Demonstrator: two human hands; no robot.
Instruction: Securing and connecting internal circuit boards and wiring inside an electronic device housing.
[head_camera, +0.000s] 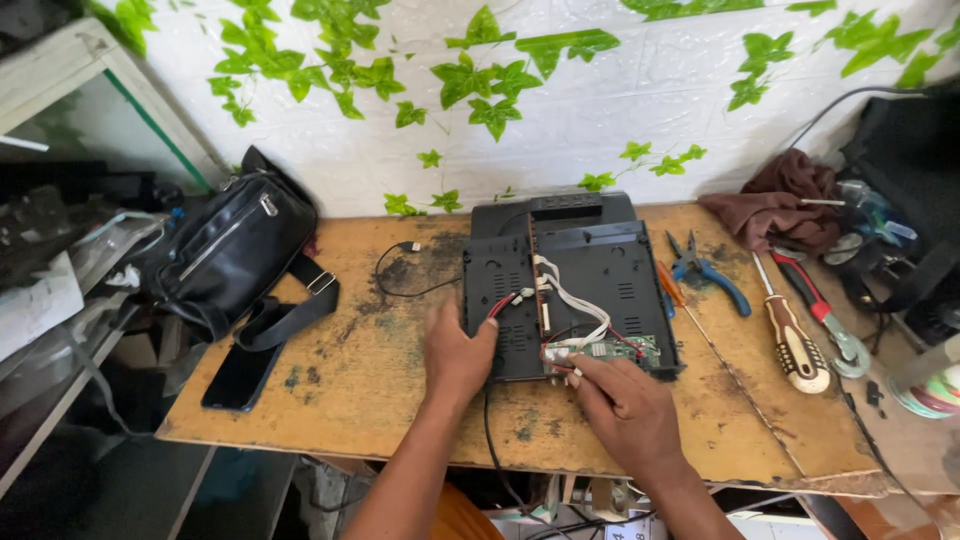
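At the middle of a worn desk (350, 380), a black panel (600, 265) lies face down; the left hand (455, 355) presses flat on its near-left corner while right hand (625, 405) fingers pinch a small circuit board (610, 350) at its near edge. A tug could tear the thin wires (575, 300).

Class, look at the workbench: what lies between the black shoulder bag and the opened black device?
In the head view, a thin black cable curls on the worn wooden tabletop between the black shoulder bag and the opened black device; otherwise bare, stained wood.
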